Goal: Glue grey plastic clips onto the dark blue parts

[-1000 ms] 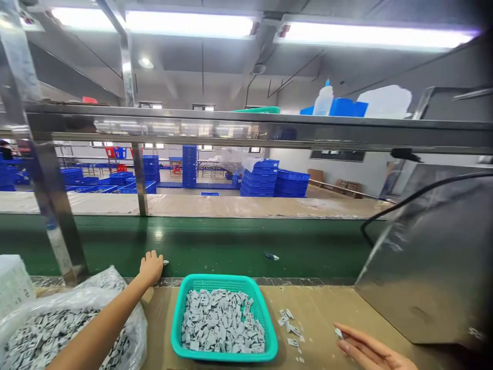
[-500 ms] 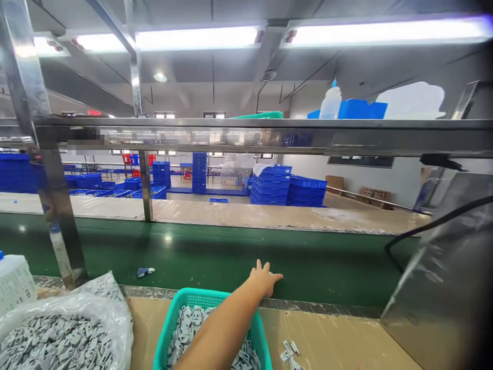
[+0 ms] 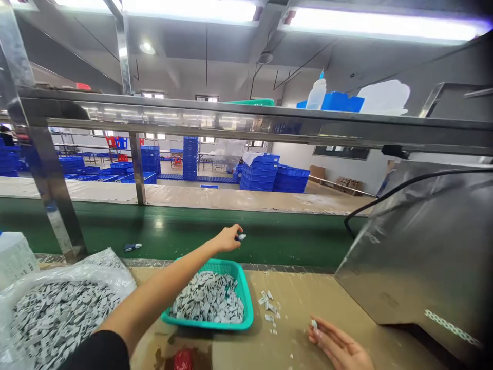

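Observation:
Over the green belt (image 3: 292, 241), my left hand (image 3: 227, 239) pinches a small dark blue and white part (image 3: 241, 237). A similar part (image 3: 133, 247) lies on the belt further left. Below my left forearm stands a teal basket (image 3: 247, 308) holding many small grey pieces (image 3: 211, 298). My right hand (image 3: 335, 341) is low at the right above the tan table, with a small light grey piece (image 3: 314, 324) between thumb and fingers. Several loose grey pieces (image 3: 268, 303) lie on the table between the basket and my right hand.
A clear plastic bag (image 3: 129, 280) of grey pieces sits at the left beside a white container (image 3: 15, 257). A metal post (image 3: 57, 205), an overhead shelf (image 3: 269, 121) and a metal housing (image 3: 416, 246) with a black cable frame the belt. A red object (image 3: 183, 359) lies at the bottom.
My left hand, earlier spread over the belt, has moved left and closed on the blue and white part. My right hand has come into view. The view has tilted down.

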A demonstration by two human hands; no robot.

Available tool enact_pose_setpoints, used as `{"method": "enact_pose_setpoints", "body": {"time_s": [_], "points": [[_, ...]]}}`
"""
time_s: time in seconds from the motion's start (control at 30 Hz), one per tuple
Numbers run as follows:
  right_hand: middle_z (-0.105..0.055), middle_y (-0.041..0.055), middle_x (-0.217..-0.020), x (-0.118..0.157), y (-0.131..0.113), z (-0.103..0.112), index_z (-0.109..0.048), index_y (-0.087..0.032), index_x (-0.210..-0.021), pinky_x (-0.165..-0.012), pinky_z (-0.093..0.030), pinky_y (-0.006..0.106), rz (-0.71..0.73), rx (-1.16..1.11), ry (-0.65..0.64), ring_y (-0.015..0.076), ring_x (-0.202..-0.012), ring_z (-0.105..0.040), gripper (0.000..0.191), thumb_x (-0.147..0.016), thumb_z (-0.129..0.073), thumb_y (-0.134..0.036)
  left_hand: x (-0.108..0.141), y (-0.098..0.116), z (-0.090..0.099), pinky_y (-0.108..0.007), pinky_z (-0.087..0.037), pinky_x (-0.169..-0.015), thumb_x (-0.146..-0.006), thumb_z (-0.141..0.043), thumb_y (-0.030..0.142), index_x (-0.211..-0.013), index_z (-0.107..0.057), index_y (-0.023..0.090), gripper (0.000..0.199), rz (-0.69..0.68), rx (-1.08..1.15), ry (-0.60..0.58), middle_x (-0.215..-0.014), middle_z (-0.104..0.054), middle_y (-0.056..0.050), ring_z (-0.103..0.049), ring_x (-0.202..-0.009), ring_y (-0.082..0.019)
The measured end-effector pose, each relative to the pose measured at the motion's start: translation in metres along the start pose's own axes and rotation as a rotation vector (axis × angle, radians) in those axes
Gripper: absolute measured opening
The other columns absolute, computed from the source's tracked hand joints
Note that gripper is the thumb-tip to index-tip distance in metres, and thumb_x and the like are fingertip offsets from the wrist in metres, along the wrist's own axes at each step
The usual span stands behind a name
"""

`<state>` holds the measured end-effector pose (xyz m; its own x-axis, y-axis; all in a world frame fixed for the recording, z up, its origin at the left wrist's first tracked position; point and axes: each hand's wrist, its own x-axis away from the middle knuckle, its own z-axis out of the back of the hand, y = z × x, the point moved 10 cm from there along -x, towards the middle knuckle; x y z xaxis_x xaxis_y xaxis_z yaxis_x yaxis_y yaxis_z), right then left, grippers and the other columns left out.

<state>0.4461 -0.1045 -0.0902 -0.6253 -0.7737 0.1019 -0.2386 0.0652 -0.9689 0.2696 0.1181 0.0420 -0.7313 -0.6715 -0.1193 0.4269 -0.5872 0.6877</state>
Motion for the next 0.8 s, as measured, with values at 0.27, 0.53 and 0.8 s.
{"method": "enact_pose_setpoints", "body": {"time_s": [0.27,0.53,0.8], "points": [[-0.070,0.0043,-0.074,0.037,-0.018,-0.084,-0.070,-0.019,-0.068,-0.066,-0.053,0.025,0.122,0.161,-0.196,0.0176,-0.068,-0.064,0.030,-0.044,-0.081,-0.035,0.234,-0.035,0.064,-0.026,-0.042,-0.083,-0.072,-0.061,0.018,-0.100,-0.056,0.019,0.029,0.015,0.746,0.204,-0.101,-0.061,-0.004,-0.055,-0.097,-0.016],[-0.066,0.0048,-0.071,0.127,0.015,-0.198,-0.067,-0.017,-0.074,-0.057,-0.049,0.029,0.343,0.702,-0.585,0.0174,-0.061,-0.059,0.012,-0.069,-0.061,-0.026,0.328,-0.121,-0.002,-0.020,-0.044,-0.072,-0.065,-0.069,0.021,-0.097,-0.060,0.022,0.034,0.352,1.351,0.449,-0.088,-0.065,-0.002,-0.060,-0.086,-0.015],[-0.065,0.0041,-0.070,0.155,0.012,-0.215,-0.062,-0.020,-0.069,-0.067,-0.046,0.036,0.823,0.959,-0.606,0.0213,-0.074,-0.053,0.014,-0.078,-0.052,-0.017,0.334,-0.140,-0.010,-0.017,-0.046,-0.067,-0.067,-0.067,0.016,-0.102,-0.059,0.020,0.036,0.514,1.521,0.414,-0.090,-0.065,-0.005,-0.060,-0.091,-0.015]]}}
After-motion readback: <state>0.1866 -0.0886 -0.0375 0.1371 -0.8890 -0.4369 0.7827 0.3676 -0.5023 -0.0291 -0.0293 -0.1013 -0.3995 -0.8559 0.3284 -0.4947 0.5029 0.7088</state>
